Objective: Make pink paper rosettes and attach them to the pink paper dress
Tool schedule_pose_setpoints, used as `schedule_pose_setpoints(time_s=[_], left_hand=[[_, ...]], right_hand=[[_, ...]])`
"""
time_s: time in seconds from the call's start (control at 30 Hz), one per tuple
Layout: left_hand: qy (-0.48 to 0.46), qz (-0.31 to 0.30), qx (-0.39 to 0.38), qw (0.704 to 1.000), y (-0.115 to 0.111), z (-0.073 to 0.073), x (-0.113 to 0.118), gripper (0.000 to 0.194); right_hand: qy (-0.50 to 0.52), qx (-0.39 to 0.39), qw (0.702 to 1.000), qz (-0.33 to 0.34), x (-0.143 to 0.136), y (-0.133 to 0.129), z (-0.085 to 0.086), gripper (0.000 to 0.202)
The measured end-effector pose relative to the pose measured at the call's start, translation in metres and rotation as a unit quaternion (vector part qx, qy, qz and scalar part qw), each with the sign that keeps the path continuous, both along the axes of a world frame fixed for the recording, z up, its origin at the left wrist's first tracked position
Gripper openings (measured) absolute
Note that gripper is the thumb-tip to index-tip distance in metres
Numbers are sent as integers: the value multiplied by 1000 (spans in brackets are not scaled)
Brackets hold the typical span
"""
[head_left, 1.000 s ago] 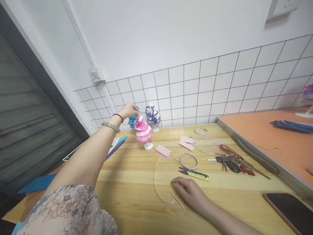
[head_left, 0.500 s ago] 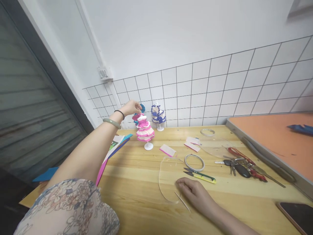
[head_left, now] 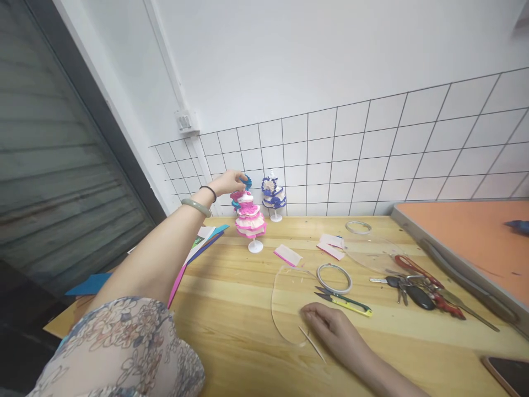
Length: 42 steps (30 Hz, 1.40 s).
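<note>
My left hand (head_left: 235,181) reaches far forward, fingers closed at the top of a teal ruffled figure (head_left: 247,182) mostly hidden behind a pink one. The pink-and-white figure (head_left: 250,220), with layered ruffles, stands upright on a round white base. Further back is a blue-and-white ruffled figure (head_left: 273,193) on a similar stand. My right hand (head_left: 328,325) rests on the table with its fingers curled together; whatever is inside them is hidden. It lies over the edge of a round clear sheet (head_left: 285,309), beside a small pointed stick (head_left: 312,344).
Yellow-green thread snips (head_left: 347,304) and a ring-shaped roll (head_left: 334,278) lie near my right hand. Pink-edged paper strips (head_left: 288,255), another ring (head_left: 358,227), keys (head_left: 419,296) and a phone (head_left: 508,375) are about. An orange-topped surface (head_left: 467,231) borders the right; coloured paper (head_left: 204,248) lies left.
The view has turned slightly left, so everything sits a little further right. My left hand stays at the teal figure, and my right hand keeps its place on the table.
</note>
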<state>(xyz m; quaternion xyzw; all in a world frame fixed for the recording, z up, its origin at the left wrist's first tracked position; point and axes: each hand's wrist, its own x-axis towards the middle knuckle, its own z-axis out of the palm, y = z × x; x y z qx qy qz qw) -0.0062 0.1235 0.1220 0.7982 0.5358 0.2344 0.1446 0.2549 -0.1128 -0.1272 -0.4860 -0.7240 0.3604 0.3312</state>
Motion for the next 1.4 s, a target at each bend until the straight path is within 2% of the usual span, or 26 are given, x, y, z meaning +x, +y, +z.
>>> schedule_pose_setpoints(time_s=[0.17, 0.37, 0.57, 0.73, 0.87, 1.03, 1.2, 1.3, 1.4], left_hand=[[-35, 8, 3, 999, -1, -5, -4, 54], [-70, 7, 7, 997, -3, -8, -9, 56], [-82, -37, -31, 995, -3, -15, -11, 67], [-72, -45, -6, 996, 4, -23, -12, 65], [-98, -46, -24, 994, 5, -25, -14, 60], [-131, -49, -39, 989, 4, -25, -17, 63], [-169, -55, -52, 983, 5, -26, -27, 77], [-187, -61, -49, 979, -1, -27, -37, 81], [-199, -26, -14, 980, -14, -35, -49, 80]], right_hand=[[-7, -6, 1000, 5, 0, 0, 0, 34], [1, -10, 1000, 3, -1, 0, 2, 35], [-7, -7, 1000, 0, -1, 0, 1, 38], [-13, -8, 1000, -1, -1, 1, 3, 39], [-11, -11, 1000, -1, -1, 1, 3, 37], [-13, -7, 1000, -1, -2, 1, 2, 37], [-8, -8, 1000, 6, -2, 0, 2, 35], [-3, -12, 1000, 10, -1, 0, 2, 36], [-2, -13, 1000, 14, 0, 0, 2, 36]])
